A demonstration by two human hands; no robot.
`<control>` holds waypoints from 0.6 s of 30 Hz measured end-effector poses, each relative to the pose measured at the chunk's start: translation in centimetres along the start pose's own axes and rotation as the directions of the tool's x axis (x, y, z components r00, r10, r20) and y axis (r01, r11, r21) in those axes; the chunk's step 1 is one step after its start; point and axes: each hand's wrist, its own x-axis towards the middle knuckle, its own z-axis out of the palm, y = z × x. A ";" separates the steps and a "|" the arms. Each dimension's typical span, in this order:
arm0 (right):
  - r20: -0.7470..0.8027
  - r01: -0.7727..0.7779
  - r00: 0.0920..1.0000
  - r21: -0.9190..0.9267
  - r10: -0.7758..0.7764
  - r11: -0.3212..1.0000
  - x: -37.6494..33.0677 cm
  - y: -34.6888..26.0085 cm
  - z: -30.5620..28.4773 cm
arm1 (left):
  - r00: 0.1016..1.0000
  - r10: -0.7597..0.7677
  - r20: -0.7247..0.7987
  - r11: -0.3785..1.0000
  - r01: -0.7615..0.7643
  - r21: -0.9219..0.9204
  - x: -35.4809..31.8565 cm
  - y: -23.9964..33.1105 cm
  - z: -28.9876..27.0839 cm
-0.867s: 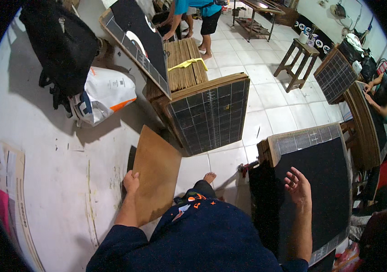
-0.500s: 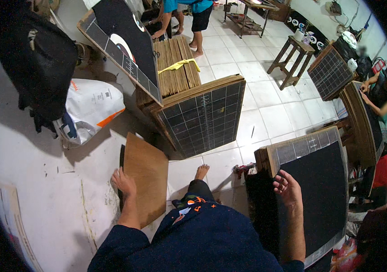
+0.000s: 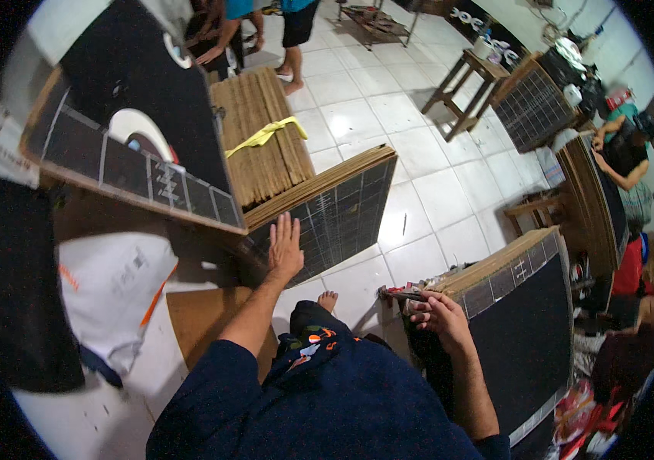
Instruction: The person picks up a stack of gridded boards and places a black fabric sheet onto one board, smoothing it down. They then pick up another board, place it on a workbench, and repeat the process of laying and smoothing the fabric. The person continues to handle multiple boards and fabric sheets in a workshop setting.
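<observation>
My left hand point(image 3: 286, 247) lies with fingers stretched out against the gridded black face of an upright board point(image 3: 345, 218), near its top edge. This board fronts a leaning stack. My right hand point(image 3: 443, 318) hovers at the near-left corner of another board stack point(image 3: 522, 330), covered in black sheet; its fingers are loosely bent and apart. By those fingertips is a slim dark thing with red point(image 3: 404, 294); I cannot tell whether they touch it. A brown panel point(image 3: 204, 318) leans low on the left, partly behind my left forearm.
A large board with a black sheet and white shapes point(image 3: 139, 130) tilts at upper left. Beside it, a yellow strip point(image 3: 266, 136) lies across stacked brown boards point(image 3: 254, 96). A white bag point(image 3: 112, 284) is at left, a wooden stool point(image 3: 465, 92) farther off. Other people work behind and right.
My left hand has moved from the brown panel up and right to the gridded board. My right hand has shifted left, with its fingers bent more. The view has turned.
</observation>
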 end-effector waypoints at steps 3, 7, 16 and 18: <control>-0.107 -0.021 0.994 0.019 0.023 1.000 -0.5 0.4 -0.1 | 0.996 -0.035 0.080 0.996 0.028 0.089 0.8 -0.8 0.7; -0.175 -0.056 0.982 0.094 0.071 0.994 -1.3 1.7 -1.2 | 0.998 -0.053 0.034 0.999 0.053 0.008 0.3 -1.3 1.5; -0.198 -0.019 0.979 0.186 0.057 0.982 -0.6 1.6 -2.7 | 0.987 -0.140 -0.075 0.990 0.138 -0.031 0.7 1.0 0.1; -0.192 -0.020 0.980 0.199 0.060 0.980 -0.7 1.6 -2.8 | 0.977 -0.184 -0.103 0.982 0.178 -0.069 1.1 1.7 -0.3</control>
